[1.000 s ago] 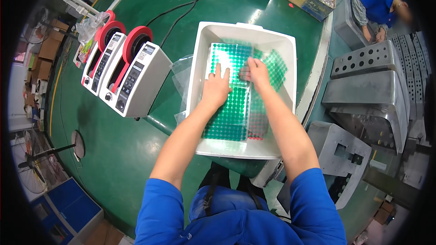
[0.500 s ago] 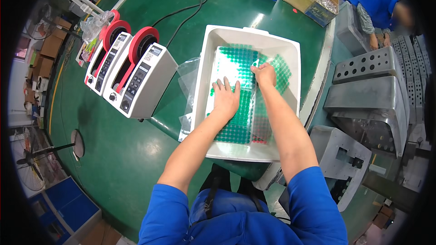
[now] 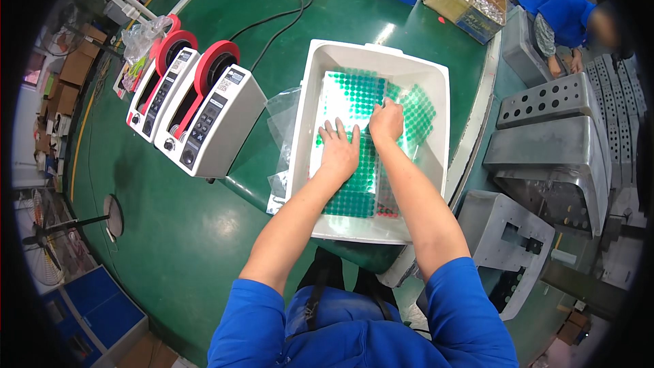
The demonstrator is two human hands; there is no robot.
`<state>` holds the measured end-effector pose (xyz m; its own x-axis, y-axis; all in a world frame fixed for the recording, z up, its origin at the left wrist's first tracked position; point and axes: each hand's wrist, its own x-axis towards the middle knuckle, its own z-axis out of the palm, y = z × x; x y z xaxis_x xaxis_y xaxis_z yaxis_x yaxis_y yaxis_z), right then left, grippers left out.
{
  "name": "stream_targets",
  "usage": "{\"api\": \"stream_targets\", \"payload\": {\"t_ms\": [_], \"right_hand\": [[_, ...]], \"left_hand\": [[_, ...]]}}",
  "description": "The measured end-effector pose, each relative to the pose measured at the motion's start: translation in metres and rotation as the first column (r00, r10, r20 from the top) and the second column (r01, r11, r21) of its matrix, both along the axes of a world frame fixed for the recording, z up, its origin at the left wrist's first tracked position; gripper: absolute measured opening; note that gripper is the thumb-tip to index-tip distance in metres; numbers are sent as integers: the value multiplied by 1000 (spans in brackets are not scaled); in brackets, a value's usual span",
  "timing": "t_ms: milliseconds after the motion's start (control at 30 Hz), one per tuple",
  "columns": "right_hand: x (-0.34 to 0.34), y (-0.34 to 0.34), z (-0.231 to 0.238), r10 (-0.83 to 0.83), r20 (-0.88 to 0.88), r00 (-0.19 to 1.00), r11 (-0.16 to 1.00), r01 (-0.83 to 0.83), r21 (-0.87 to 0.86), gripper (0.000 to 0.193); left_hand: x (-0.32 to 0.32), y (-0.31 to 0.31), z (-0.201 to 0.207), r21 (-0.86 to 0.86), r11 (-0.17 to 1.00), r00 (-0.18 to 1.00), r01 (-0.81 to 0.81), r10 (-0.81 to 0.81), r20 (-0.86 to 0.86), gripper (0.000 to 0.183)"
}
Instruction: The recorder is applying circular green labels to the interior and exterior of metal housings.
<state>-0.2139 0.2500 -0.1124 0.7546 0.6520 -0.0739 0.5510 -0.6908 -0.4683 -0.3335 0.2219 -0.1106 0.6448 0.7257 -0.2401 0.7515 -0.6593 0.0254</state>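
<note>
Sheets of round green stickers [image 3: 361,88] lie in a white plastic bin [image 3: 430,71]. My left hand [image 3: 339,152] rests on the top sheet with its fingers spread, pressing near its middle. At the sheet's right edge my right hand [image 3: 387,121] is closed, its fingers curled down; what they pinch is hidden under the hand. Another clear sheet with green dots [image 3: 417,112] lies at an angle to the right, partly beneath. Some red dots [image 3: 388,210] show near the bin's front.
Two white tape dispensers [image 3: 228,105] with red tape rolls stand on the green table at the left. Clear plastic bags [image 3: 285,112] lie beside the bin. Divided cardboard boxes [image 3: 466,0] hold small parts. Metal housings [image 3: 545,150] stand at right, where another person [image 3: 558,17] works.
My right hand has shifted a little left and nearer along the sheet's edge, and its fingers have turned down. The left hand stays in place.
</note>
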Motion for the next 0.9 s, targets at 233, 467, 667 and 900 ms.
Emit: {"api": "stream_targets", "payload": {"t_ms": [233,467,667,900], "right_hand": [[-13,-3,-3,4,83,997,997,-11,81,29],[12,4,-22,-80,22,997,975,74,208,19],[35,10,-40,24,-86,996,955,3,298,19],[30,7,-11,417,121,901,748,-416,517,11]], "left_hand": [[-1,-1,-15,97,995,996,8,-17,92,45],[0,1,3,-49,999,999,3,-5,-44,50],[2,0,5,-65,998,1000,-15,13,-28,51],[0,-2,-1,-4,989,978,147,-144,152,59]]}}
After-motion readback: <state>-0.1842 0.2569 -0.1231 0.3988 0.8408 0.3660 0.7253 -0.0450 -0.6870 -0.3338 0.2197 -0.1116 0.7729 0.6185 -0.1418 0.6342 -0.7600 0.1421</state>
